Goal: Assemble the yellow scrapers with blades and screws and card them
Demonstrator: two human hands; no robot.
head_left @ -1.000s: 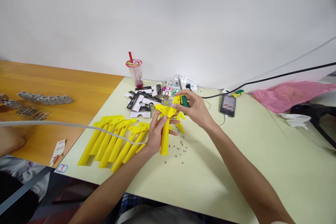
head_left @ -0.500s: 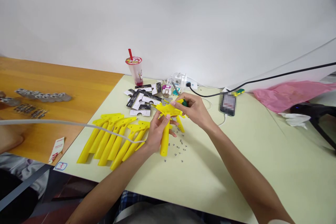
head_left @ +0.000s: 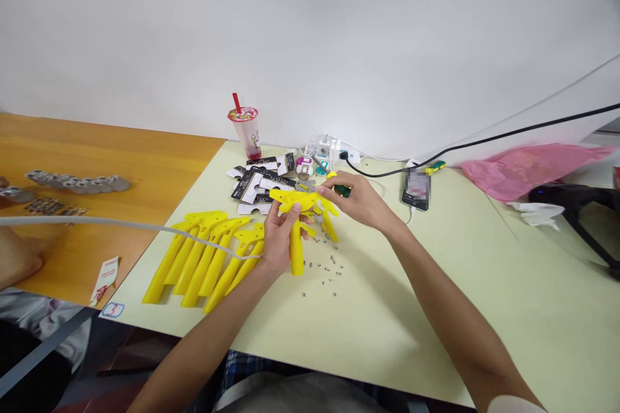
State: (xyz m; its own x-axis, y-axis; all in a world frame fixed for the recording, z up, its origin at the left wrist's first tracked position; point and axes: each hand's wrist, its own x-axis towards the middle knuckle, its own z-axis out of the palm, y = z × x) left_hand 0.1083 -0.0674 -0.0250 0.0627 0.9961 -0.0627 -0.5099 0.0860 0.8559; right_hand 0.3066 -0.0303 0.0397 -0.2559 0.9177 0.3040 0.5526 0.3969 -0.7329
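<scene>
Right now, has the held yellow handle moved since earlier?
Yes. The yellow handle sits slightly farther up and left in view, judged against the loose metal bits.

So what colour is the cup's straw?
Red; the straw shows best in the head view.

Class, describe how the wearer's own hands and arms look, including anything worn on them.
The left hand and right hand are bare, without gloves. Both forearms are uncovered, with no watch visible. A pale sleeve edges in on the right arm; no left sleeve shows.
</scene>
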